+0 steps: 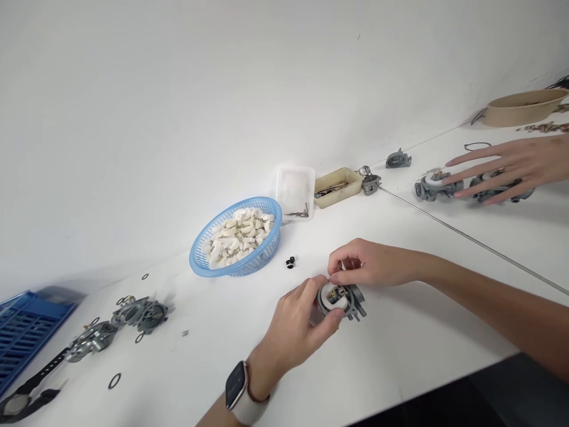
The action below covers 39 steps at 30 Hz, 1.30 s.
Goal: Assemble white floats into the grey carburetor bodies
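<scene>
My left hand (297, 329), with a watch on its wrist, grips a grey metal carburetor (351, 305) by its side on the white table. A white plastic float (334, 302) sits in the carburetor's open face, around small brass parts. Above its far edge my right hand (362, 264) has thumb and fingers pinched together. What lies between those fingertips is too small to make out. Two tiny black pieces (290, 262) lie just beyond my hands. A blue basket (195, 261) full of white floats (237, 237) stands to their left.
Another person's hand (524, 166) reaches over two carburetors (438, 187) at right. A thin metal rod (466, 238) crosses the table. A clear tray (296, 190) and a yellowish tray (342, 196) hold small metal parts. More carburetors (140, 314), black rings (114, 381) and a blue crate (26, 332) lie left.
</scene>
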Each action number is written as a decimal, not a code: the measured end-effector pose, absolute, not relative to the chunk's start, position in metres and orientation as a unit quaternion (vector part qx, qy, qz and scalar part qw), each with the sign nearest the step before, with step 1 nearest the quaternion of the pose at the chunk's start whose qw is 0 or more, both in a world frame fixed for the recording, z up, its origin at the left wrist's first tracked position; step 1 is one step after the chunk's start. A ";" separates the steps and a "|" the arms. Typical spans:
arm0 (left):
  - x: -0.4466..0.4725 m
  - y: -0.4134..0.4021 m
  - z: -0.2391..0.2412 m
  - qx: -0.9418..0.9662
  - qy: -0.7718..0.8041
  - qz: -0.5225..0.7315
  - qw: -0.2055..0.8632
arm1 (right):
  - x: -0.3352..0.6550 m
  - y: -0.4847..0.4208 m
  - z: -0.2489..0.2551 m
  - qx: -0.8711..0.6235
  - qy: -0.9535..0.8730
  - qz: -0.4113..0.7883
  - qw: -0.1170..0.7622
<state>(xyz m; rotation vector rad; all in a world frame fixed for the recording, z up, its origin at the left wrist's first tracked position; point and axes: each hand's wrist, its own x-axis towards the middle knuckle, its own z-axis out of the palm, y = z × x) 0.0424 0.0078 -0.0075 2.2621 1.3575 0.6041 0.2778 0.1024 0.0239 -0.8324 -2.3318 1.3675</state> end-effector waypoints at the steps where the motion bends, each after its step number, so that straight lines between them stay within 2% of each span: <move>1: 0.042 0.008 -0.007 0.816 0.490 0.218 0.216 | 0.278 0.102 0.024 -0.290 -0.815 0.477 0.156; 39: 0.043 0.008 -0.005 0.820 0.484 0.216 0.215 | 0.278 0.099 0.029 -0.301 -0.821 0.463 0.141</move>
